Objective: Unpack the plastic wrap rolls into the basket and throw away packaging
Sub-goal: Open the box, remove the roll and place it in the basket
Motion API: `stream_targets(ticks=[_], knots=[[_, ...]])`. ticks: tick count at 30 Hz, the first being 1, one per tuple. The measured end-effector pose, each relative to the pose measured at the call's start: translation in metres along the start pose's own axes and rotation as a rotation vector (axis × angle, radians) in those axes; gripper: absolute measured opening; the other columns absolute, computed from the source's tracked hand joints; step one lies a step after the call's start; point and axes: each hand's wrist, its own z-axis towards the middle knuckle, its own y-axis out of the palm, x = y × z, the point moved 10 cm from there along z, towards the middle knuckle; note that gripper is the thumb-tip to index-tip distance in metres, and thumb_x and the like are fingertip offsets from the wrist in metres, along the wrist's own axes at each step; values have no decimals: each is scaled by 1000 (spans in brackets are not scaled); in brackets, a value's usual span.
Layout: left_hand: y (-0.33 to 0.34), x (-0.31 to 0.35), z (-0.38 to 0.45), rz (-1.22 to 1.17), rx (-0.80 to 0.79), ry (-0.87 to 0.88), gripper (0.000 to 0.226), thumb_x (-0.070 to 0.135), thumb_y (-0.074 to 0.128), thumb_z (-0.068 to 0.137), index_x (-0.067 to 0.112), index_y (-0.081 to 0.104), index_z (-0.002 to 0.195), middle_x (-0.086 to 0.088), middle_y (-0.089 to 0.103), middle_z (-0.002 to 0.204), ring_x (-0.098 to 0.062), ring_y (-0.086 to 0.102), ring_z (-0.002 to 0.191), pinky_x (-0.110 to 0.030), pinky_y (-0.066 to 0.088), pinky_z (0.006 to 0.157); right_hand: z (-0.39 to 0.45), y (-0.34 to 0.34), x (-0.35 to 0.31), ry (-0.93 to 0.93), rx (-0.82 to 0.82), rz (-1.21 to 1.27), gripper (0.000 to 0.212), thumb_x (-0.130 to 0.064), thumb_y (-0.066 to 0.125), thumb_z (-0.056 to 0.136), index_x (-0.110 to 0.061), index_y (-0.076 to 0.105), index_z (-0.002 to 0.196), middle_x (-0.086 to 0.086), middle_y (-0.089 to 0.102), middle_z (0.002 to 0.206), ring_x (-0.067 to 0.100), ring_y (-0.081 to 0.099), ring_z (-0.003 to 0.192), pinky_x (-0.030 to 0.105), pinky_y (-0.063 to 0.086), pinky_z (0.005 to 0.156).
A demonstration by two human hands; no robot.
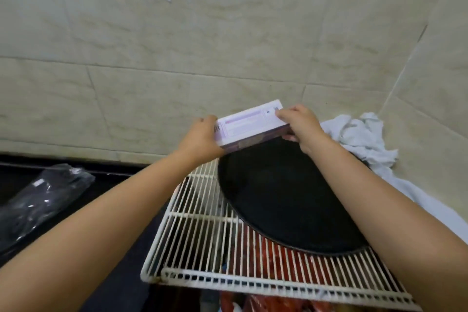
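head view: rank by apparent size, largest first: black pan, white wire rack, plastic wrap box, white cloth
1. white wire rack
2. black pan, close to the rack; the arms hide part of it
3. white cloth, partly hidden by the right arm
4. plastic wrap box, held by the left hand and right hand

No legible text anywhere; the box (250,125) at frame centre has a white-and-lilac top face with printed lines — too blurred to read; a barcode sits at its left end, digits unreadable; two small round symbols near its right end, not decipherable; its dark side face shows a pattern, no readable words; the black wrapped bundle (40,200) at lower left carries a small pale label — also illegible.
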Motion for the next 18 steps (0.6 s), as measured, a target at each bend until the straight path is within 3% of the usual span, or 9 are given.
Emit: stream_targets(ticks=[8,11,14,18], knots=[[-130,-146,-133,97,350,-411,62,27,74,75,2,45,124,-20,45,124,-36,49,106,-38,43,88,-78,223,-62,-178,-517,-29,25,-19,62,81,-22,43,65,-5,49,71,10,45,61,26,39,58],[-164,-204,-215,133,385,-576,59,23,72,73,2,46,121,-19,45,119,-33,48,106,-35,42,82,-150,318,-65,-161,-755,-79,10,-18,59,83,-20,50,82,-4,51,74,11,46,60,25,40,63],[-198,-262,-304,159,426,-740,56,19,72,71,3,47,119,-17,45,113,-30,49,100,-32,39,75,-241,403,-64,-185,-972,-124,17,-17,57,83,-22,55,99,1,55,88,11,49,61,22,41,54],[-246,-330,-421,217,458,-926,55,16,70,74,9,45,122,-17,46,120,-32,51,105,-35,44,82,-358,500,-58,-234,-1188,-164,20,-21,57,84,-28,54,102,2,58,100,18,54,77,26,44,64]])
